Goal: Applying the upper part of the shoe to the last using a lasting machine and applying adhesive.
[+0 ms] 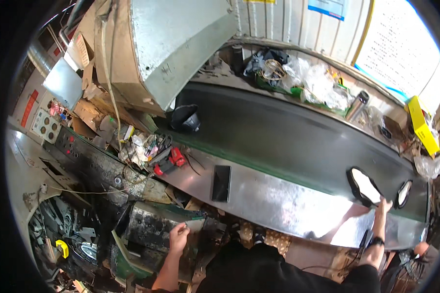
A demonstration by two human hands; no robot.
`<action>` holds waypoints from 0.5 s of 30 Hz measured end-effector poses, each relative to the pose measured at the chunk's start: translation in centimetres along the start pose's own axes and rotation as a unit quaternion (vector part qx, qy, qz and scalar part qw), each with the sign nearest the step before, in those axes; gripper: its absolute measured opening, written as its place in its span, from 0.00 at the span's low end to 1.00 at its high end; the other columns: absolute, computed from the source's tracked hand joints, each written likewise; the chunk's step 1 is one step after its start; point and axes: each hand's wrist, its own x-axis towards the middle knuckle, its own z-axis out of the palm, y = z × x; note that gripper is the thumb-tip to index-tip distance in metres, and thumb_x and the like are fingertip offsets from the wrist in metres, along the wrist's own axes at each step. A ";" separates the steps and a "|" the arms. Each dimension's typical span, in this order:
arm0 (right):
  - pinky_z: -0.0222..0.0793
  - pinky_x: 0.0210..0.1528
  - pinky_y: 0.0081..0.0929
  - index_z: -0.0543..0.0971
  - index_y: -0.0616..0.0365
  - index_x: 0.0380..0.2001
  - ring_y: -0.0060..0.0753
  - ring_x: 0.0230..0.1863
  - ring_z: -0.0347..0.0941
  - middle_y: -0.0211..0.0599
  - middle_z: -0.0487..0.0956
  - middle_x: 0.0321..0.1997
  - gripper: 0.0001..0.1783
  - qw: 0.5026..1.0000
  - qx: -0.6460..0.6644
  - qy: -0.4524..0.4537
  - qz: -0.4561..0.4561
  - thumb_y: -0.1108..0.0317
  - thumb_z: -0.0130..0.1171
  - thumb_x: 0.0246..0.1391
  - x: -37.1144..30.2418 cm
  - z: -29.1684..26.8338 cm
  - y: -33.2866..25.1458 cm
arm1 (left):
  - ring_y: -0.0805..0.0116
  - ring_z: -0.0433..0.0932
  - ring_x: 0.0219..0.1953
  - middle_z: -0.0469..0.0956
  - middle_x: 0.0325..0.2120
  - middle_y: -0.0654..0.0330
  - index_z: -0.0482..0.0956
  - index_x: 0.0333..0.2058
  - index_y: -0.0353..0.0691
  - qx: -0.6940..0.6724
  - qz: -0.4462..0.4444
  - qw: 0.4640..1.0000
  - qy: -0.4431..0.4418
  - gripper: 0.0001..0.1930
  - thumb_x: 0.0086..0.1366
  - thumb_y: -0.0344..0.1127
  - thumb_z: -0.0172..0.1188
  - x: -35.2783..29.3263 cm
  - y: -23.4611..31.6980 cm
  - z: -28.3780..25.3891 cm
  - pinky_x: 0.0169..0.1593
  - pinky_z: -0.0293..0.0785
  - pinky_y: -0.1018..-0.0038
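My right hand (385,204) reaches out at the right, its fingers closed on the near end of a black shoe (365,185) with a long white face turned up. The shoe lies on the dark conveyor belt (278,136). A smaller, similar black and white shoe (403,194) rests just to the right, apart from the hand. My left hand (179,238) is held up at lower left beside a worn metal bench (154,225). Its fingers are curled in a pinch; whatever they hold is too small to make out.
A metal ledge (264,195) runs along the belt's near side, with a black phone (221,183) and a red tool (176,157) on it. A black bucket (185,118) stands on the belt by a grey metal hood (181,49). Plastic bags (312,80) and a flask (358,105) line the far shelf.
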 end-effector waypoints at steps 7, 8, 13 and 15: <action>0.76 0.40 0.26 0.73 0.58 0.59 0.26 0.34 0.77 0.38 0.83 0.40 0.26 0.949 0.031 -0.311 0.034 0.76 0.56 0.55 -22.9 14.0 -6.6 | 0.68 0.80 0.34 0.81 0.40 0.53 0.71 0.59 0.36 -0.204 0.267 0.941 -0.022 0.28 0.60 0.25 0.65 16.8 15.1 5.4 0.43 0.78 0.72; 0.78 0.41 0.28 0.72 0.58 0.61 0.29 0.36 0.79 0.40 0.83 0.40 0.28 0.927 -0.009 -0.370 0.058 0.79 0.55 0.55 -27.3 16.2 -10.4 | 0.69 0.80 0.33 0.81 0.38 0.54 0.71 0.59 0.36 -0.117 0.302 0.946 0.001 0.28 0.59 0.24 0.64 20.2 17.2 6.4 0.42 0.78 0.73; 0.80 0.45 0.28 0.74 0.59 0.60 0.30 0.40 0.82 0.42 0.85 0.43 0.25 0.857 0.038 -0.507 0.078 0.83 0.53 0.59 -37.3 24.1 -14.8 | 0.54 0.84 0.38 0.84 0.33 0.51 0.77 0.54 0.41 0.146 0.402 0.897 0.111 0.24 0.56 0.27 0.62 33.8 28.0 8.7 0.45 0.79 0.63; 0.80 0.45 0.28 0.74 0.60 0.60 0.30 0.39 0.82 0.43 0.85 0.43 0.24 0.858 0.041 -0.495 0.131 0.82 0.54 0.60 -38.2 25.8 -17.8 | 0.50 0.82 0.43 0.84 0.37 0.50 0.80 0.50 0.39 0.322 0.352 0.854 0.206 0.22 0.56 0.38 0.66 36.1 31.1 10.3 0.47 0.78 0.59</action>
